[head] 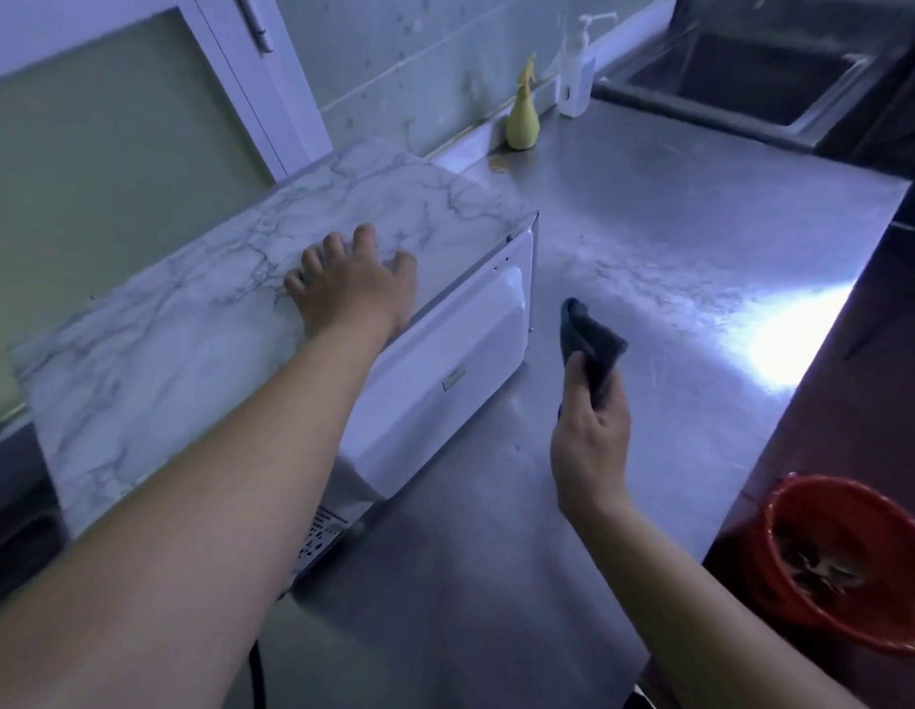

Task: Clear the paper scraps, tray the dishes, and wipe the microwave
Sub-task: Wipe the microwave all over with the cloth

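Observation:
A white microwave [445, 345] with a marble-patterned top [189, 340] stands on the steel counter [675, 278], turned so its side panel faces right. My left hand [350, 286] rests flat on the marble top near the right edge, fingers spread. My right hand [590, 432] hovers over the counter just right of the microwave and grips a dark grey cloth [590, 345], which sticks up from the fingers. The cloth is apart from the microwave's side.
A yellow spray bottle [522, 117] and a clear pump bottle [575, 74] stand by the back wall. A sink [752, 79] lies at the far right. A red bucket [849, 560] with scraps inside sits on the floor beyond the counter's right edge.

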The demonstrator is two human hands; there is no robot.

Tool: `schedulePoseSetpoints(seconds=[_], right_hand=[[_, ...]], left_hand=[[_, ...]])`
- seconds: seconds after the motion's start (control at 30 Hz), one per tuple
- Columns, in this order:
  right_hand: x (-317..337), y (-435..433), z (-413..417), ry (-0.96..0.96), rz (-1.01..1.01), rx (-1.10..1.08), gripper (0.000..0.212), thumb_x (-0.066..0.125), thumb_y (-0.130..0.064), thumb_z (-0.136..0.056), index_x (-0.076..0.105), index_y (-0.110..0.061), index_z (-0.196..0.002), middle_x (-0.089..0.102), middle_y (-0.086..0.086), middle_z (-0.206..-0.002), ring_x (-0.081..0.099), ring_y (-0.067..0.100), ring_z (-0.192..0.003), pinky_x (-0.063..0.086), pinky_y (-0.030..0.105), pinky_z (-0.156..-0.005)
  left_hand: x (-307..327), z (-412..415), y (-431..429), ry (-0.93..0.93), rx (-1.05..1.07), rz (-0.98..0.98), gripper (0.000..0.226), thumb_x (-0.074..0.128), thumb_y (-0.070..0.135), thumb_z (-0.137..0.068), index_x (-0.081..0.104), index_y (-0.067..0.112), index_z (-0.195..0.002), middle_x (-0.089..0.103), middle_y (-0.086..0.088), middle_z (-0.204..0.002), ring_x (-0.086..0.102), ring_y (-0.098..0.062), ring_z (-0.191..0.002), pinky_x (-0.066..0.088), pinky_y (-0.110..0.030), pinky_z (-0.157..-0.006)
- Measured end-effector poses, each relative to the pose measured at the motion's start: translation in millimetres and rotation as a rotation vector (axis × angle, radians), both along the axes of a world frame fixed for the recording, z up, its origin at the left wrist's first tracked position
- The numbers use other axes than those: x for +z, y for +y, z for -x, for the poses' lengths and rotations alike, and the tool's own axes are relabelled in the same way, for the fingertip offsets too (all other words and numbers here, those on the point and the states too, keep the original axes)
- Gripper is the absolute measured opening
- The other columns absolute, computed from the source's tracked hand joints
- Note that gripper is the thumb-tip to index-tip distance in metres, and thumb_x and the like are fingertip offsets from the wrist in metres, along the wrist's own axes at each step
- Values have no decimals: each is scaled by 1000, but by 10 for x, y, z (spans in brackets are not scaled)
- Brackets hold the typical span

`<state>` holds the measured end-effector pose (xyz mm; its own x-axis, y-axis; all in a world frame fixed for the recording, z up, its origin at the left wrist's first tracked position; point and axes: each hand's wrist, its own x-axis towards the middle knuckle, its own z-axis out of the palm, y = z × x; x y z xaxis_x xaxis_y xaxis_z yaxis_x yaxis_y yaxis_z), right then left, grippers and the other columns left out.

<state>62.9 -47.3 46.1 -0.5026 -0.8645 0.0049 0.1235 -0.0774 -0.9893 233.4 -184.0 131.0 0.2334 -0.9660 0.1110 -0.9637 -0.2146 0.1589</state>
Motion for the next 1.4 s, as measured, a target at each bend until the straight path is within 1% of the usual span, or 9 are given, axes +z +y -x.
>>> schedulePoseSetpoints(seconds=[0.13,0.27,0.5,0.6,0.73,1.0,1.17,1.27,1.4], right_hand=[[114,-294,-294,595,291,-14,52,44,-54,-99,37,-44,-149,27,-13,-161,8,20,-155,10,53,-121],[-95,-443,-444,633,222,316,67,61,-49,-85,39,-40,-147,9,-2,-166,-12,21,-154,2,62,-119],[8,-600,-581,202,204,-8,21,59,-40,-90,55,-20,-95,50,-5,-123,38,23,-136,30,50,-113],[123,-724,-762,163,100,-154,30,61,-38,-89,56,-18,-111,40,0,-129,36,19,-133,29,40,-113],[49,-823,-866,398,108,-185,60,45,-53,-91,50,-23,-143,32,3,-157,16,15,-149,14,53,-119],[-570,-974,-509,555,412,-103,67,31,-54,-99,37,-11,-150,27,19,-159,15,39,-152,13,71,-114],[-902,-1181,-454,329,295,-110,64,30,-47,-101,35,-7,-150,29,21,-159,19,40,-150,14,62,-120],[-1086,-1221,-437,-132,27,-67,62,36,-49,-92,34,-26,-150,38,4,-157,33,24,-146,25,53,-119],[-1129,-1213,-561,-584,-267,-64,67,40,-67,-82,40,-44,-145,55,-3,-130,48,22,-108,38,41,-90]], left_hand=[[-45,-31,-27,0,-16,25,52,32,54,-94,42,29,-138,39,-9,-148,30,-32,-136,18,-51,-111],[-68,-53,-66,-15,3,43,50,36,54,-95,43,30,-138,39,-10,-149,31,-34,-136,20,-51,-110],[-28,-13,-43,-19,3,19,51,34,54,-93,41,32,-139,36,-7,-151,29,-32,-137,18,-51,-111],[-22,4,-29,-11,2,29,50,34,54,-94,41,32,-138,35,-6,-152,28,-31,-138,17,-50,-111],[-43,-11,-34,-14,0,27,51,32,55,-94,40,33,-139,34,-6,-153,27,-31,-138,17,-51,-111],[-51,-9,-53,-4,16,32,48,34,56,-95,40,36,-138,33,-3,-154,25,-29,-140,15,-51,-113],[-55,6,-83,11,48,45,43,38,54,-95,43,37,-134,35,-2,-153,26,-28,-140,16,-50,-113],[-49,11,-93,10,53,58,44,40,52,-95,43,36,-136,37,-1,-151,28,-29,-140,17,-49,-113],[-51,17,-96,13,57,75,44,42,51,-95,44,37,-136,39,1,-150,30,-29,-139,17,-49,-113]])
